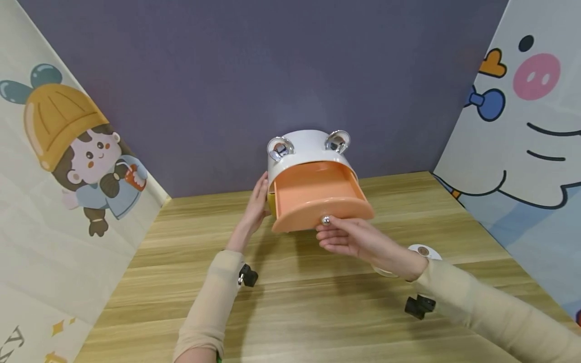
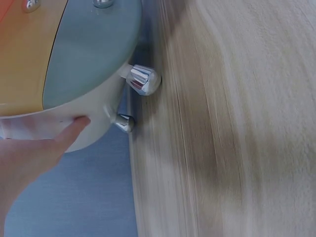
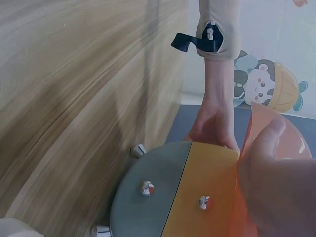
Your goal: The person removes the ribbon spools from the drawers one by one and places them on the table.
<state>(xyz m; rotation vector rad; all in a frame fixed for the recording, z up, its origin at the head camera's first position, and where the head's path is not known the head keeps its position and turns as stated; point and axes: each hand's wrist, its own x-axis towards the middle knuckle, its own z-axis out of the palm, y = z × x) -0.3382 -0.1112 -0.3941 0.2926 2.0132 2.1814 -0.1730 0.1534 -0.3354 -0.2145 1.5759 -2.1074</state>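
Observation:
A small white drawer cabinet (image 1: 305, 139) with two silver ears stands on the wooden table against the back wall. Its peach-orange top drawer (image 1: 317, 186) is pulled out toward me. My right hand (image 1: 358, 242) pinches the silver knob (image 1: 325, 220) on that drawer's front between thumb and fingers. On the cabinet's left side, my left hand (image 1: 255, 206) rests with its fingers extended along the white wall. Below the orange drawer, a yellow drawer (image 3: 207, 173) and a grey-green drawer (image 3: 153, 173) are closed, each with a silver knob. Silver feet (image 2: 143, 80) hold the cabinet up.
A round white object (image 1: 425, 250) with a brown mark lies partly hidden under my right wrist. The wooden table (image 1: 317, 312) ends at a dark grey-blue back panel (image 1: 272, 75). Printed cartoon panels (image 1: 91, 166) stand at both sides.

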